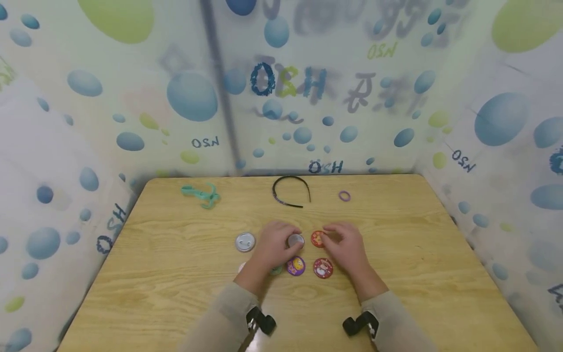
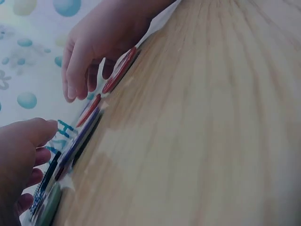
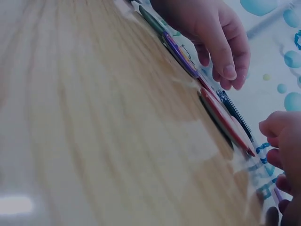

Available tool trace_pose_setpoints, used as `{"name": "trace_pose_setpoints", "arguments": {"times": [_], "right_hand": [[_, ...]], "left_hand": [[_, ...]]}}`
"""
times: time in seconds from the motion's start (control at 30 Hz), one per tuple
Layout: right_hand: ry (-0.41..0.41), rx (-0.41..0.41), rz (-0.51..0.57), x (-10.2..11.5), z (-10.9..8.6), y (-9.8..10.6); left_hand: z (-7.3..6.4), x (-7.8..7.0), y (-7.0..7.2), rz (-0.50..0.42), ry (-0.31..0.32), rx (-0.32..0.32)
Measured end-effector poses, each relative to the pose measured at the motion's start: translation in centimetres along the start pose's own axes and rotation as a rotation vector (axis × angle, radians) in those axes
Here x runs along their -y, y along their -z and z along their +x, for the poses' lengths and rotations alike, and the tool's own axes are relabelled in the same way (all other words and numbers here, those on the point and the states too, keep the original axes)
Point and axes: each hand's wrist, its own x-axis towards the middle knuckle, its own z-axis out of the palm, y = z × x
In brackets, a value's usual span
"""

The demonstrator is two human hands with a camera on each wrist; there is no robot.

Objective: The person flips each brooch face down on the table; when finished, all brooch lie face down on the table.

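My left hand (image 1: pixel 274 244) is over the table, its thumb and fingers around a silver-backed pin badge (image 1: pixel 298 239); the wrist views show no badge lifted between them. My right hand (image 1: pixel 347 247) hangs beside a red-and-yellow badge (image 1: pixel 316 238), thumb overlapping its edge in the head view. Seen from the left wrist, the right hand (image 2: pixel 94 52) has loosely bent fingers with nothing between them. Nearer me lie a purple badge (image 1: pixel 295 265) with a yellow figure and a dark red badge (image 1: pixel 323 268). A green badge (image 1: pixel 276 270) is partly hidden by my left hand.
Left of my left hand lies another silver-backed badge (image 1: pixel 245 242), with a pale badge (image 1: pixel 241 267) half covered by the wrist. Along the back are a teal claw-shaped clip (image 1: pixel 204 194), a black headband (image 1: pixel 275 194) and a purple ring (image 1: pixel 344 196). Patterned walls (image 1: pixel 281 122) enclose the table.
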Motion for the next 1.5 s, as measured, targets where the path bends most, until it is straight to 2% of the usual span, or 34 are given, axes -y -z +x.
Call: {"name": "trace_pose_setpoints", "arguments": {"times": [0.27, 0.5, 0.6, 0.77, 0.87, 1.03, 1.3, 1.5], "right_hand": [[-0.032, 0.02, -0.064, -0.9, -0.8, 1.0], [-0.053, 0.133, -0.184, -1.0, -1.0, 1.3], [-0.041, 0.163, -0.226, -0.8, -0.9, 1.1], [-0.026, 0.162, -0.25, -0.8, -0.9, 0.9], [-0.036, 0.163, -0.248, -0.8, -0.9, 0.9], [-0.054, 0.161, -0.222, -0.8, -0.9, 0.9], [-0.072, 0.153, -0.111, -0.8, -0.9, 1.1], [-0.045, 0.139, -0.086, -0.8, -0.9, 1.1]], "left_hand": [[1.6, -2.1, -1.1, 0.053, 0.121, 0.146], [2.4, -3.4, -2.1, 0.09, 0.172, 0.217], [2.2, -3.4, -2.3, 0.091, 0.169, 0.193], [2.0, -3.3, -2.5, 0.09, 0.139, 0.135], [2.0, -3.3, -2.6, 0.085, 0.147, 0.145], [2.0, -3.3, -2.7, 0.075, 0.148, 0.146], [2.0, -3.4, -2.8, -0.002, 0.146, 0.082], [2.0, -3.4, -2.6, -0.023, 0.166, 0.08]]}}
